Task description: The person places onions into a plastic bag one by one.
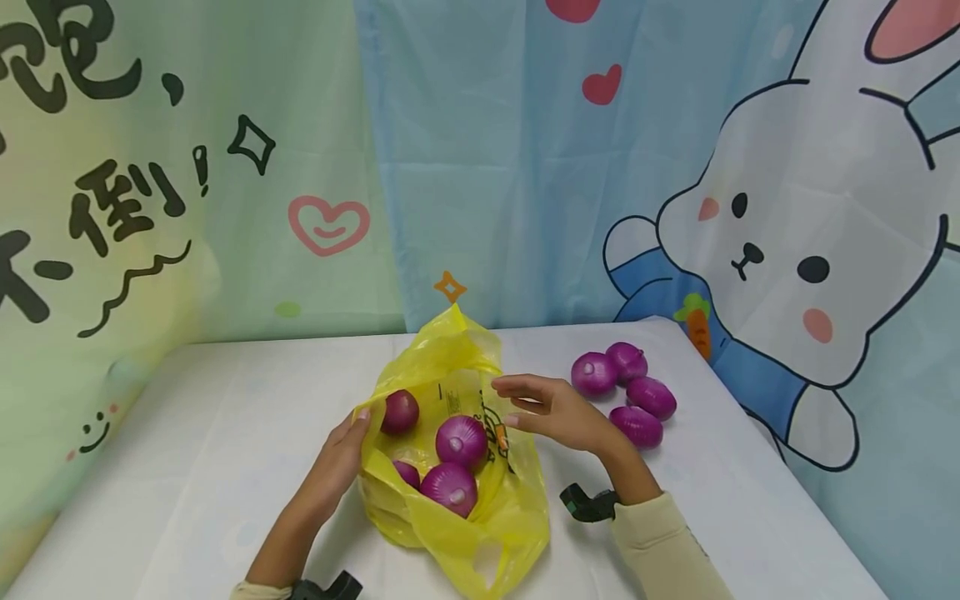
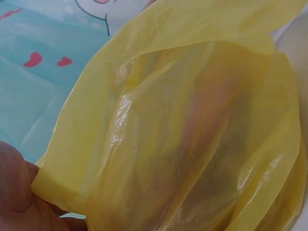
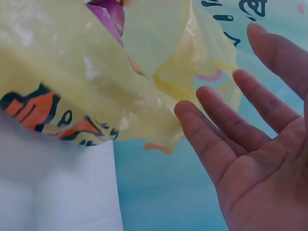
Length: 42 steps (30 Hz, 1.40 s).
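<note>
A yellow plastic bag (image 1: 517, 517) lies on the table with its mouth spread, and several purple onions (image 1: 461, 442) show inside it. My left hand (image 1: 337, 462) grips the bag's left rim between thumb and fingers; in the left wrist view the thumb (image 2: 12, 178) presses on the yellow film. Over the bag's right side hovers my right hand (image 1: 558, 412), fingers extended and holding nothing. In the right wrist view that hand (image 3: 255, 149) has its fingers spread beside the bag (image 3: 91, 82); whether a fingertip touches the film I cannot tell.
Several more purple onions (image 1: 637, 427) sit in a cluster on the white table (image 1: 247, 417), right of the bag. Behind the table hangs a printed curtain (image 1: 480, 167) with a rabbit and hearts. A dark wrist device (image 1: 588, 504) is strapped at the right wrist.
</note>
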### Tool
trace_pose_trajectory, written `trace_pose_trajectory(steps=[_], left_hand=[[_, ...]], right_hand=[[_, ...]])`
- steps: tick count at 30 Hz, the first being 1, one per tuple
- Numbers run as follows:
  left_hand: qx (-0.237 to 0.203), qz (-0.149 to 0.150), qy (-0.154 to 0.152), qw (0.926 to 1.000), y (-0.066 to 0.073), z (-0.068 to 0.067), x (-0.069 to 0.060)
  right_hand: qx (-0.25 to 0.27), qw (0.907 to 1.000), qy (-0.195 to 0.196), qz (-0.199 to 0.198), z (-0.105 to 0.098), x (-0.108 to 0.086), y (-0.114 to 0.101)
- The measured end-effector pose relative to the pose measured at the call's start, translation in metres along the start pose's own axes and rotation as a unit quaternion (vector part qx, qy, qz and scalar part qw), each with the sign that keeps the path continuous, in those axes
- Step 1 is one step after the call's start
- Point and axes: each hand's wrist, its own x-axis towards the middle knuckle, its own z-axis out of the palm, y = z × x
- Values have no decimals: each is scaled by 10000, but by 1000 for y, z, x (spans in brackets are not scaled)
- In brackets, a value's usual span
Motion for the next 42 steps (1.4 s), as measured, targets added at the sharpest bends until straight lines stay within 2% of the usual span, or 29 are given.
trace_pose_trajectory(steps=[12,28,34,42], left_hand=[[-24,91,-6,10000,1,-1,-1],[-57,155,9,9999,1,-1,-1],[-103,130,34,9999,0,-1,0],[-134,130,21,9998,1,-1,0]], right_hand=[[-161,9987,383,282,-9,-16,12],[-232,9967,729,282,-33,-45,26],[-581,9934,883,435,-39,-55,31],[-1109,9807,1461,670,-54,-78,41]])
